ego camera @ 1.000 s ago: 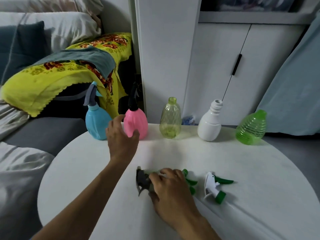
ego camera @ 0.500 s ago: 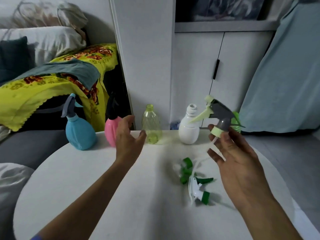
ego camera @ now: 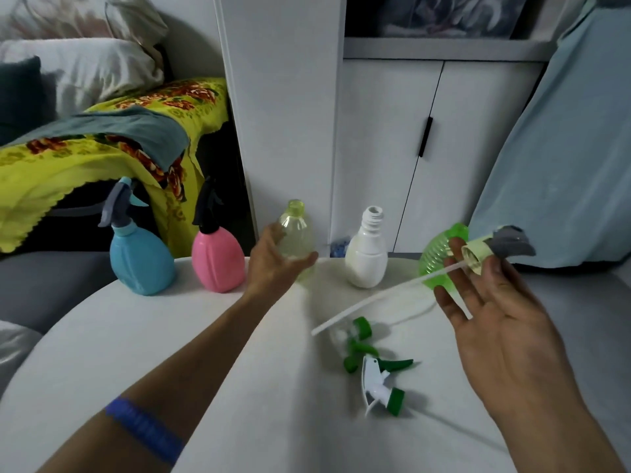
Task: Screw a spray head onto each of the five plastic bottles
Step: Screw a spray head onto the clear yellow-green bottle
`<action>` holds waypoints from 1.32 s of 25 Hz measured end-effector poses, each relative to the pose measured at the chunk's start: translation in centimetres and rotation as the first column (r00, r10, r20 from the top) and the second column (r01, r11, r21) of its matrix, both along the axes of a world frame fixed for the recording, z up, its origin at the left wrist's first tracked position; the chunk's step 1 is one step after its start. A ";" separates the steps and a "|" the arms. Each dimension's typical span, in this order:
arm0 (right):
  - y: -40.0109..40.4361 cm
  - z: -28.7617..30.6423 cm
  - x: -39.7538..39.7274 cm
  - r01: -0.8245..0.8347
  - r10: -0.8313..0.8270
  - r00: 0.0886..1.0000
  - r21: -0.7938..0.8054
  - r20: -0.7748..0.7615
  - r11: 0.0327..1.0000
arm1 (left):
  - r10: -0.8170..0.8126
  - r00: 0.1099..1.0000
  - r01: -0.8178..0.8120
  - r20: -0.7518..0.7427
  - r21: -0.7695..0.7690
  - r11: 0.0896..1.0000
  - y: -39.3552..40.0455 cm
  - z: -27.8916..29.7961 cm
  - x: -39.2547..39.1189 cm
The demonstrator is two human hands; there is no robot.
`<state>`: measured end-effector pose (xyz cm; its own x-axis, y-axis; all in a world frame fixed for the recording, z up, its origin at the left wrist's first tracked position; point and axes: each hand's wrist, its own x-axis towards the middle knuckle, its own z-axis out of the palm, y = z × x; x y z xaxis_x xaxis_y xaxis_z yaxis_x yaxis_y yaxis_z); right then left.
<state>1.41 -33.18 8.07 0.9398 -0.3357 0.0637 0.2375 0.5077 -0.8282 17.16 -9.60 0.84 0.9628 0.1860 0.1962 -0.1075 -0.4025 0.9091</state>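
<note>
Spray head (ego camera: 496,249), grey body with pale yellow-green collar, pinched in the right hand (ego camera: 495,319) at the fingertips, up off the bench (ego camera: 102,336). Its white dip tube (ego camera: 382,295) runs long and slanted, down-left toward the bench centre, tip free in the air above the loose heads. Right grip: thumb and fingers closed on the collar, other fingers spread loosely.

Left hand (ego camera: 276,261) is at the clear yellow bottle (ego camera: 297,237), fingers curling round its body; looks like contact, grip not fully closed as far as can be told. Bottle upright, neck open, at the back edge of the bench.

Key relation: the yellow bottle lies left of the held head, nearer the left hand; the tube tip points roughly down-left, so it likely needs tipping upright to enter the neck.

Blue bottle (ego camera: 140,261) and pink bottle (ego camera: 218,259) already carry heads. White bottle (ego camera: 367,257) and green ribbed bottle (ego camera: 440,264) are open-necked. Two green-and-white spray heads (ego camera: 375,370) lie on the bench between the arms.
</note>
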 end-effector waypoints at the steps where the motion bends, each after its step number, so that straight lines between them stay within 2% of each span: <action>1: 0.2 -0.1 0.1 0.010 -0.010 1.000 -0.016 0.003 1.000 | -0.046 0.999 0.044 0.014 0.092 0.995 0.8 0.9 -0.9; 4: 0.8 0.1 0.1 0.056 -0.056 0.998 -0.032 0.018 0.998 | -0.086 0.996 0.069 0.017 0.447 0.892 4.5 3.9 -4.2; 5: 1.2 0.3 0.0 0.054 -0.054 0.998 -0.029 0.023 0.998 | -0.082 0.996 0.048 0.044 0.509 0.859 6.2 4.4 -6.0; 7: 1.7 0.7 -0.4 0.036 -0.036 0.999 -0.001 0.039 0.999 | -0.118 0.988 0.040 0.103 0.562 0.826 8.9 4.8 -10.1; 11: 2.5 1.5 -1.0 0.052 -0.053 0.996 0.023 0.070 0.998 | -0.201 0.975 0.075 0.094 0.713 0.697 10.2 4.5 -15.7; 16: 4.7 0.8 -1.6 0.015 -0.015 0.998 0.002 0.066 1.000 | -0.189 0.980 0.075 0.064 0.761 0.645 11.6 4.3 -17.5; 24: 8.3 0.5 -1.4 -0.065 0.067 0.996 -0.048 0.062 0.997 | -0.214 0.974 0.091 0.072 0.743 0.664 11.9 4.5 -17.3; 30: 6.0 1.2 -0.9 0.068 -0.057 0.990 -0.076 0.130 0.995 | -0.162 0.986 0.070 0.050 0.749 0.658 12.1 4.4 -16.8; 33: 6.3 0.8 -1.2 0.057 -0.039 0.989 -0.127 0.146 0.990 | -0.174 0.984 0.086 0.040 0.748 0.658 11.6 4.4 -16.8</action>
<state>0.25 -26.91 8.84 0.9008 -0.3602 0.2425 0.3797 0.3826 -0.8423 0.36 1.99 5.26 0.9327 -0.1890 0.3072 -0.2825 -0.9123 0.2963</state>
